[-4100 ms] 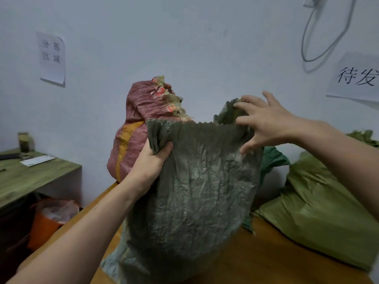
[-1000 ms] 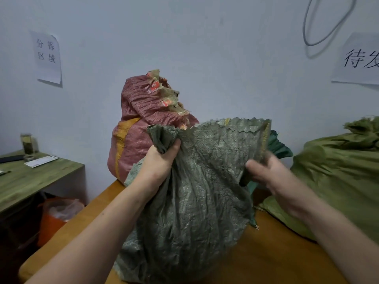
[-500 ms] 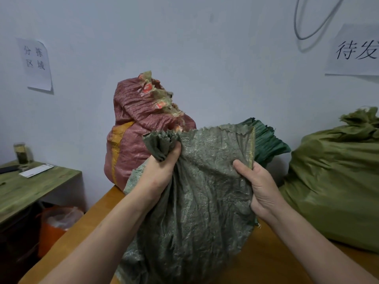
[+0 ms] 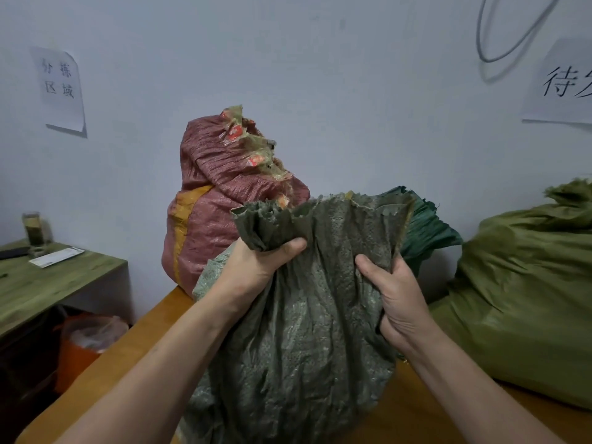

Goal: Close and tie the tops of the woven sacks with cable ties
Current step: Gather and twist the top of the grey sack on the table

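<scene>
A grey-green woven sack (image 4: 304,331) stands on the orange-brown table (image 4: 128,354) right in front of me. My left hand (image 4: 256,264) grips the bunched left part of its top edge. My right hand (image 4: 394,296) grips the fabric at the right side, below the rim. The rim between my hands is still spread and wavy. No cable tie is visible in the frame.
A red woven sack (image 4: 217,206) with a yellow stripe stands behind, against the wall. A dark green sack (image 4: 426,232) peeks out behind the right hand, and an olive sack (image 4: 525,302) lies at the right. A green desk (image 4: 48,283) and an orange bin (image 4: 80,344) are at the left.
My right hand came down from the sack's upper rim and took hold of the right side. The left hand has gathered more fabric, and the two hands have drawn closer together.
</scene>
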